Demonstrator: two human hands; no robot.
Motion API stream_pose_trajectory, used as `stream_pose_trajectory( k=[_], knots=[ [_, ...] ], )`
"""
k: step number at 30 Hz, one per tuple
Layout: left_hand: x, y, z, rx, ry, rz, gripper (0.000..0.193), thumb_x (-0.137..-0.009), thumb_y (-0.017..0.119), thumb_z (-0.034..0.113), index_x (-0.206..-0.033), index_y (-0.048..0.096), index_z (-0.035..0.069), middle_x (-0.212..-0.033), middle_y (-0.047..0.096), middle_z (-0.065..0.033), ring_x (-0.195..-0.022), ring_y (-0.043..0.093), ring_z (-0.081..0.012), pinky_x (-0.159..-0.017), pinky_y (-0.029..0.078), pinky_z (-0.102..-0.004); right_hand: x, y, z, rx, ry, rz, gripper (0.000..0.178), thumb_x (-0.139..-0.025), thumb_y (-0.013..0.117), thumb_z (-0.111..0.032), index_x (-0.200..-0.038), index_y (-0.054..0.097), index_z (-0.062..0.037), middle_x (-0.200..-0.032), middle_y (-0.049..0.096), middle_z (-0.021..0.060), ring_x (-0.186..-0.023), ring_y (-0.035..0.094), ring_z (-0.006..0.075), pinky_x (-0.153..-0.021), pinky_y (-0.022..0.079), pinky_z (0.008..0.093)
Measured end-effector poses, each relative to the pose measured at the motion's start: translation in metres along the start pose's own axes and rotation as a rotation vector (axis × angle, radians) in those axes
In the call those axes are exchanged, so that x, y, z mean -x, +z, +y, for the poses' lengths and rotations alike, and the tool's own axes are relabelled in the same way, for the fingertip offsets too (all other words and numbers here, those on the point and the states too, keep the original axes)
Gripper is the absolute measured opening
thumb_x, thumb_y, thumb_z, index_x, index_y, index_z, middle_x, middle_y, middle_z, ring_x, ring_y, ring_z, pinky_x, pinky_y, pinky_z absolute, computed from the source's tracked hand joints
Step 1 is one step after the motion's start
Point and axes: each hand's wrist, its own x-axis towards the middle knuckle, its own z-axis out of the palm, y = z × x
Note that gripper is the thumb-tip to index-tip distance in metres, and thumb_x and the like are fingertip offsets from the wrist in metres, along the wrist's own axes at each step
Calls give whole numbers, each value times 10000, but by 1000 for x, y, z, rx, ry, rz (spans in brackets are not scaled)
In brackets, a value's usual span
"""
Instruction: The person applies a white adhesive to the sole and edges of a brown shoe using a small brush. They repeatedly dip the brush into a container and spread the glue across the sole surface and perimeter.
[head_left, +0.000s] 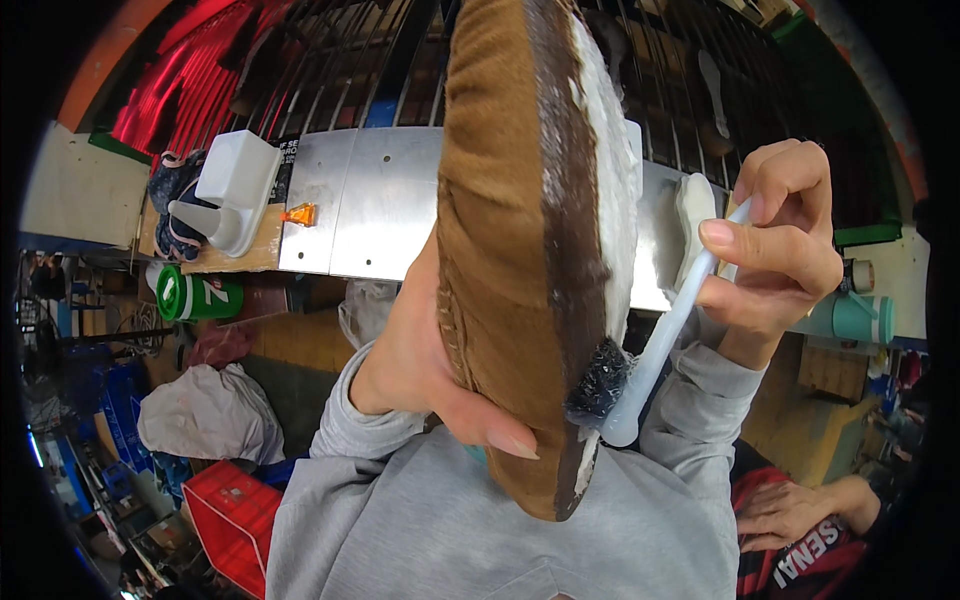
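A brown suede shoe upper (495,210), with a dark wet-looking band along its edge and a whitish rough underside, stands on end before my chest. My left hand (430,375) grips it from the left, the thumb lying across the suede near its lower end. In my right hand (785,240), the fingers pinch the upper part of a brush's white handle (668,340). Its dark bristles (600,380) press against the band near the shoe's lower end. Part of my left hand is hidden behind the shoe.
Beyond lies a metal plate (385,195) in front of a rack of bars (340,60). A white plastic container (240,180) and a small orange object (300,214) sit left, above a green tub (200,295). A red crate (232,520) is lower left; another person's hand (785,512) lower right.
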Motion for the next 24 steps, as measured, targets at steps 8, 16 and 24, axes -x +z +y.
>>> stream_pose_trajectory(
  k=[8,16,24],
  knots=[
    [8,-5,2,156,-15,26,1206,-541,1006,276,-1470,314,-58,-1320,569,-158,-1179,595,-243,-1002,501,-389,10,8,-5,-50,45,-16,451,-539,917,-400,-896,808,-146,-868,453,23,-789,464,203,-659,334,304],
    [19,-1,11,269,-163,238,1171,-576,988,302,-1472,320,-47,-1318,573,-152,-1178,599,-253,-1001,504,-392,28,25,-13,-280,358,38,369,-557,948,-259,-877,826,-121,-858,490,-8,-771,478,122,-646,333,259],
    [15,1,27,154,-153,473,1151,-611,964,324,-1484,306,-37,-1339,556,-153,-1194,588,-260,-1010,494,-397,58,29,-32,-259,554,127,345,-574,904,-252,-879,827,-110,-916,437,4,-830,461,143,-685,331,261]
  ],
)
